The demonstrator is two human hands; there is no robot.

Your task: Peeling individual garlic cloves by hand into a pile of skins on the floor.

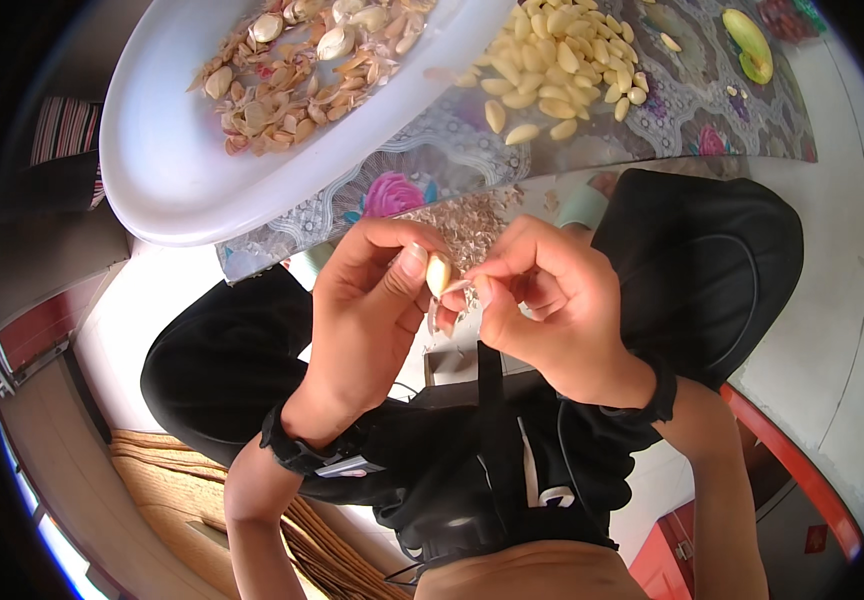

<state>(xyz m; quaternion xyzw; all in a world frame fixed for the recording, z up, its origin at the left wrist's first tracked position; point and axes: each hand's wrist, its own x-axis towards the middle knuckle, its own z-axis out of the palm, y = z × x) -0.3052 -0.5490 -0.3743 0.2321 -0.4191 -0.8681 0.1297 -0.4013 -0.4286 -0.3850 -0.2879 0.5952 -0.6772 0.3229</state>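
Between the thumb and fingers of my left hand point(368, 307) is a pale garlic clove point(438, 274), partly peeled, with loose skin hanging below it. My right hand point(556, 307) pinches a strip of papery garlic skin point(458, 286) at the clove's right side. Beyond my hands, a large white basin point(169, 202) holds unpeeled garlic cloves point(335, 43) and a heap of dry skins point(274, 112). To its right, a pile of peeled garlic cloves point(552, 64) lies on the flower-patterned tablecloth point(469, 161).
A green and yellow peel-like piece point(748, 46) lies at the table's far right, near a bag of red items point(784, 19). Garlic skins are scattered on the floor point(477, 225) under the table edge. My knees in black trousers point(702, 262) flank my hands.
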